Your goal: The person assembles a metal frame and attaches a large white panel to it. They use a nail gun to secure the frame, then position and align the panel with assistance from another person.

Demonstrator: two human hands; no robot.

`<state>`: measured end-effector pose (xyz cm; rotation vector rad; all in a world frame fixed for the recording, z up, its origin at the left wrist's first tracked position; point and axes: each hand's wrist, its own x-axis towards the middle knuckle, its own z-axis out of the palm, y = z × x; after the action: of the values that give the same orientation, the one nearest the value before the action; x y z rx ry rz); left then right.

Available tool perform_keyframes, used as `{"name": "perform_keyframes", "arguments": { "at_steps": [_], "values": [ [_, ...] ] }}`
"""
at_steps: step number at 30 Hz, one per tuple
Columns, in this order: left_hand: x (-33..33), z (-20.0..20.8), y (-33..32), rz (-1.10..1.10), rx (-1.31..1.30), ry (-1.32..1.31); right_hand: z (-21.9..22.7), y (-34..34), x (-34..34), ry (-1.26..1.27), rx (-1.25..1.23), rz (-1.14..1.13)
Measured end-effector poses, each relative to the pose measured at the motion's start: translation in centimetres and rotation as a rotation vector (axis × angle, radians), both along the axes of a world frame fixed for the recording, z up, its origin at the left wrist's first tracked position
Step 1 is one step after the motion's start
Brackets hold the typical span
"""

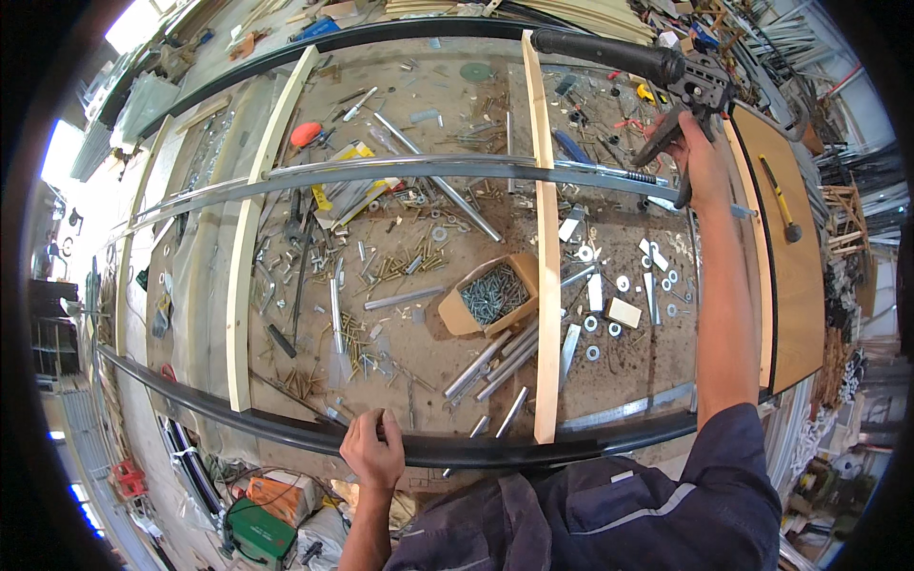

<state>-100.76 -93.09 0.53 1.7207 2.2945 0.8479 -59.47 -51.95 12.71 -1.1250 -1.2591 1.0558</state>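
My right hand (703, 162) is wrapped round the handle of a black caulking gun (609, 55). Its long barrel points left along the far black rail (381, 31) and passes over the far end of a pale wooden slat (545, 238). Close to my body, my left hand (373, 447) is at the near black rail (647, 434), its fingers curled in. Whether anything is inside them is hidden. Between the rails, a cardboard box (459, 322) full of screws sits on the work surface.
A second slat (240, 305) and a long grey metal bar (381, 175) cross the frame. Loose screws (362, 357), washers (592, 324) and metal tubes (519, 362) litter the surface. A yellow-handled hammer (783, 205) lies on a brown board (800, 285) at right.
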Motion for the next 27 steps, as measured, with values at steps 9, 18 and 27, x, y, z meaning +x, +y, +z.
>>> {"name": "perform_keyframes", "arguments": {
  "at_steps": [9,18,27],
  "values": [
    [-0.2,-0.4,-0.6,-0.018,0.045,-0.016,3.6,-10.4,0.1,-0.129,-0.025,-0.058],
    [-0.6,-0.8,-1.0,-0.054,0.090,-0.037,4.7,-22.7,-0.5,-0.117,-0.063,-0.110],
    [-0.3,-0.6,-1.3,-0.114,0.047,-0.045,5.6,-32.7,-1.4,-0.084,-0.060,-0.191]
  ]
}}
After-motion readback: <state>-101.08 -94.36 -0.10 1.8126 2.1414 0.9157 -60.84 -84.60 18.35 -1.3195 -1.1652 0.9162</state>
